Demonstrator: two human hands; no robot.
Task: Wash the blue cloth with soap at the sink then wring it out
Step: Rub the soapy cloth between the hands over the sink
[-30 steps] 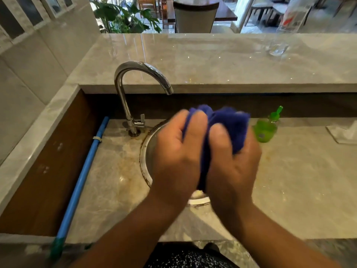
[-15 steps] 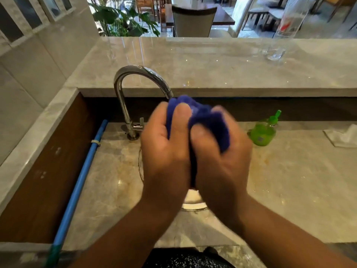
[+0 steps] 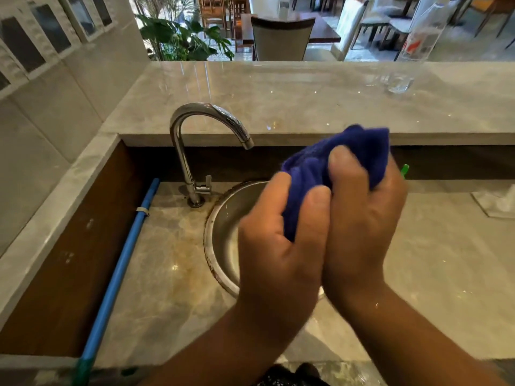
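Observed blue cloth (image 3: 334, 162) bunched above the sink (image 3: 220, 218), right of the tap (image 3: 206, 118), gripped by 2 hands, left hand (image 3: 281, 246) and right hand (image 3: 362, 227) curled round it, presumably kept over the basin to catch drips; lather not discernible.

My left hand (image 3: 278, 260) and right hand (image 3: 365, 227): side by side, touching, above the sink (image 3: 212, 246); fingers (image 3: 317, 207) curled, both gripping the blue cloth (image 3: 348, 147).

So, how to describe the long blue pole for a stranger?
Start at the round steel sink and its curved chrome tap. Left of the tap, a blue pole lies along the brown panel. Unlike the blue cloth, it is long and straight.
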